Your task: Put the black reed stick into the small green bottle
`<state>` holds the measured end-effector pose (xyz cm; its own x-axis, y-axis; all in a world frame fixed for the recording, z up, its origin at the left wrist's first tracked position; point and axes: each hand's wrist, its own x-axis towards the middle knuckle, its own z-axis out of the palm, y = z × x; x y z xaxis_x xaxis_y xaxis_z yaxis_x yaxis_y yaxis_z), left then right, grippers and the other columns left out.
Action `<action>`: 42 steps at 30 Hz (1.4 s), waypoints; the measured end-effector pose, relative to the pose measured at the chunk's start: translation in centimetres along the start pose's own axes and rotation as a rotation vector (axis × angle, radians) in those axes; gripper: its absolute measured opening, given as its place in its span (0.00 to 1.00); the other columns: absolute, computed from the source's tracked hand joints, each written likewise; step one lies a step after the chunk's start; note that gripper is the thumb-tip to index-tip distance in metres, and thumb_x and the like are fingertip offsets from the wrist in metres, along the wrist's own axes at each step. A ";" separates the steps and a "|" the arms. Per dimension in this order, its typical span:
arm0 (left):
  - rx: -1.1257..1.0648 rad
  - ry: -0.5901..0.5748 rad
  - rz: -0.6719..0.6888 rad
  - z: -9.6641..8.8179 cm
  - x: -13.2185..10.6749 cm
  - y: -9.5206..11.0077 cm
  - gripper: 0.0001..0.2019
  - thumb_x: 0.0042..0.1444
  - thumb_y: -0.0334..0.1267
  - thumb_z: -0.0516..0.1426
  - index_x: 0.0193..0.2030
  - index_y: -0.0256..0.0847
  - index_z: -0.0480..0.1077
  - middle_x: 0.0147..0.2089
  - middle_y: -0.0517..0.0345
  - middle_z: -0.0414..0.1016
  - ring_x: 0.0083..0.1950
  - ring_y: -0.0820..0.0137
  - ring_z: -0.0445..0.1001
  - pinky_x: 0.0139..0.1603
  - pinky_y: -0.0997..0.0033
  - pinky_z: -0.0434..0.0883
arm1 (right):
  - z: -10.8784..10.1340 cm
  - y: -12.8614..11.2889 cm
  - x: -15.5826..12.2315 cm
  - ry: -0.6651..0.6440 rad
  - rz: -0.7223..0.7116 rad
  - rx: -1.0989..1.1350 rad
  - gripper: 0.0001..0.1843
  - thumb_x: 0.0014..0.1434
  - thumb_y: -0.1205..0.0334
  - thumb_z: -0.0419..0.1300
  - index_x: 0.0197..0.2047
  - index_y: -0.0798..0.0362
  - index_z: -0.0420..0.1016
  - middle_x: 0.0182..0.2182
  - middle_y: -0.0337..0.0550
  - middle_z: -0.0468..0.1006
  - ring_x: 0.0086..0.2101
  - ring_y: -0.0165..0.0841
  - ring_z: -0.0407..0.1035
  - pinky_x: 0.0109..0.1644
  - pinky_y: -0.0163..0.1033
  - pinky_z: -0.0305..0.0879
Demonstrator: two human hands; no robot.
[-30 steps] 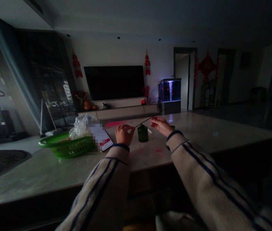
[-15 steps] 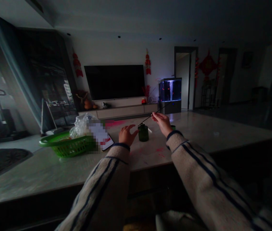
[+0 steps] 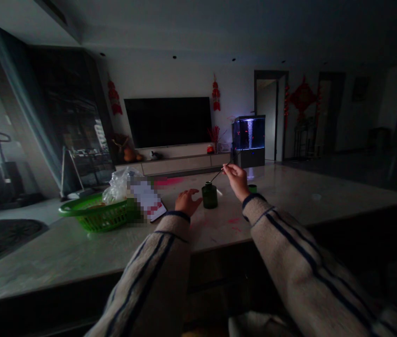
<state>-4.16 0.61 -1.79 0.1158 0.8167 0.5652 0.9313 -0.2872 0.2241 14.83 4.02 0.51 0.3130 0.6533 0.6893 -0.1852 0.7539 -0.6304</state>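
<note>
- The right hand is nearly closed, its fingertips pinching a thin dark stick near one end. That light grip leaves the rest of the stick free, slanting down and to the left.
- The stick's far tip ends at or just above the mouth of a dark green bottle; the dim light hides whether it goes inside.
- The bottle stands upright on the counter, between the two hands and within easy reach of both.
- The left hand is open and empty, its fingers spread, just beside the bottle but not touching it. It seems kept free and close by.
- A small green cap sits beyond the right hand, perhaps set aside from the bottle.
- Pink smears mark the counter just in front of the bottle.
- Off to the left, well apart from the hands, are a green plastic basket, a clear plastic bag and a phone, partly covered by a blurred patch.
</note>
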 end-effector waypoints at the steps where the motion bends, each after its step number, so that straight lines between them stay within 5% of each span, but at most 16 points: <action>1: 0.001 -0.010 0.007 0.0 0.0 0.0 0.17 0.49 0.41 0.56 0.47 0.43 0.68 0.45 0.55 0.72 0.48 0.66 0.68 0.52 0.67 0.62 | 0.1 0.3 0.0 -0.030 0.005 -0.024 0.13 0.44 0.54 0.61 0.31 0.54 0.71 0.29 0.42 0.76 0.31 0.30 0.70 0.39 0.36 0.66; 20: -0.034 -0.051 0.013 0.3 0.3 -0.3 0.12 0.51 0.36 0.52 0.43 0.44 0.71 0.44 0.58 0.73 0.46 0.69 0.70 0.49 0.70 0.64 | 1.0 3.2 -0.7 -0.310 0.004 -0.532 0.11 0.48 0.56 0.57 0.27 0.54 0.74 0.27 0.42 0.77 0.31 0.31 0.70 0.37 0.35 0.63; 29: -0.046 -0.053 0.015 0.5 0.4 -0.5 0.13 0.51 0.36 0.52 0.43 0.45 0.70 0.44 0.58 0.73 0.46 0.68 0.70 0.50 0.69 0.64 | -0.3 4.1 0.2 -0.245 0.069 -0.509 0.09 0.48 0.58 0.58 0.27 0.54 0.74 0.28 0.42 0.77 0.32 0.30 0.70 0.39 0.35 0.64; 33: -0.038 -0.064 -0.004 0.3 0.3 -0.3 0.13 0.51 0.36 0.52 0.43 0.44 0.70 0.45 0.58 0.73 0.47 0.68 0.69 0.50 0.70 0.63 | -1.3 4.4 0.0 -0.278 0.144 -0.779 0.07 0.49 0.62 0.56 0.27 0.53 0.74 0.29 0.42 0.77 0.33 0.31 0.70 0.38 0.34 0.62; 37: -0.042 -0.081 0.002 0.2 0.3 -0.1 0.13 0.51 0.36 0.52 0.44 0.42 0.70 0.45 0.56 0.73 0.47 0.68 0.69 0.50 0.70 0.64 | -1.8 4.6 -1.0 -0.486 0.197 -1.110 0.08 0.46 0.65 0.58 0.32 0.50 0.75 0.34 0.44 0.77 0.37 0.35 0.70 0.40 0.37 0.62; 42: -0.040 -0.084 0.004 0.2 0.3 -0.1 0.13 0.51 0.36 0.52 0.44 0.42 0.70 0.45 0.56 0.73 0.47 0.68 0.69 0.49 0.70 0.64 | -1.7 4.6 -2.0 -0.583 0.252 -1.232 0.05 0.45 0.63 0.59 0.28 0.50 0.76 0.34 0.48 0.77 0.39 0.40 0.69 0.41 0.41 0.62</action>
<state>-4.20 0.97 -1.80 0.1496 0.8544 0.4976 0.9163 -0.3089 0.2550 14.97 6.07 -4.40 -0.0925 0.9259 0.3663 0.8510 0.2645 -0.4538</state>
